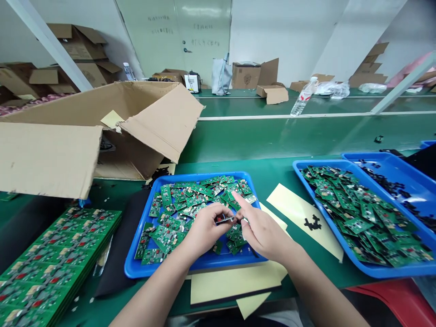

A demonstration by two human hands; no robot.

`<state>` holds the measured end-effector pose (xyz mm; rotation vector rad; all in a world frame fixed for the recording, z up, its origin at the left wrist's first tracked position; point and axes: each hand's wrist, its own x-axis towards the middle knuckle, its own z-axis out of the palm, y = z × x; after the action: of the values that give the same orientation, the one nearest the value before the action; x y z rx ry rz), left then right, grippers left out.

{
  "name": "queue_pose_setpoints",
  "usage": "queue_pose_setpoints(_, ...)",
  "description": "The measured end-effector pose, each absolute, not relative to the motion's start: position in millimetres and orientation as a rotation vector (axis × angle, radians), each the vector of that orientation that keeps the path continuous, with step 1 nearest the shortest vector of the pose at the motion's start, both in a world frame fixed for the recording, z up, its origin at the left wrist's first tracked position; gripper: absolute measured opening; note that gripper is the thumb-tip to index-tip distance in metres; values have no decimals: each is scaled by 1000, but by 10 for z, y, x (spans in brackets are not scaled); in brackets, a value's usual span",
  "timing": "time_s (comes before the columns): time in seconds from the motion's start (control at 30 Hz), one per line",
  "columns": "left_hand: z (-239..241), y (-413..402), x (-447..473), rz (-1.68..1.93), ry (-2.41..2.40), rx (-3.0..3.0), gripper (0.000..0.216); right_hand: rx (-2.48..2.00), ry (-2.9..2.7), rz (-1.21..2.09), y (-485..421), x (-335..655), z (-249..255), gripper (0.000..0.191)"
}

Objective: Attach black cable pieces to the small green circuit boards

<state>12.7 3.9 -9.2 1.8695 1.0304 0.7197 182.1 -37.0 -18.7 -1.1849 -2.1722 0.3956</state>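
Note:
My left hand (206,226) is closed on a small circuit board (224,220), which is tilted almost edge-on above a blue tray (136,265). My right hand (264,229) meets the board's right end, index finger stretched out and thumb bent. Something small and dark seems to be at its fingertips, but it is too small to name. Beneath both hands, loose green circuit boards (166,237) with red parts fill the tray.
Stacked board panels (44,263) lie left beside a black pad (117,259). An open carton (47,154) stands behind. On the right are a tray of boards (364,218), another blue tray (405,170) with black pieces, and yellow paper (296,204) bearing black bits (312,222).

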Motion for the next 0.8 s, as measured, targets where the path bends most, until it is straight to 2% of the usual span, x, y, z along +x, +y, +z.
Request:
queue_pose_setpoints(0.37,-101,33,146,983,1207,1809,6,-1156,-2018,526,-376,1868,-192,65)
queue_pose_setpoints(0.8,-16,-83,225,798,1004,1071,28,-915,-1928,371,-407,1824,-152,61)
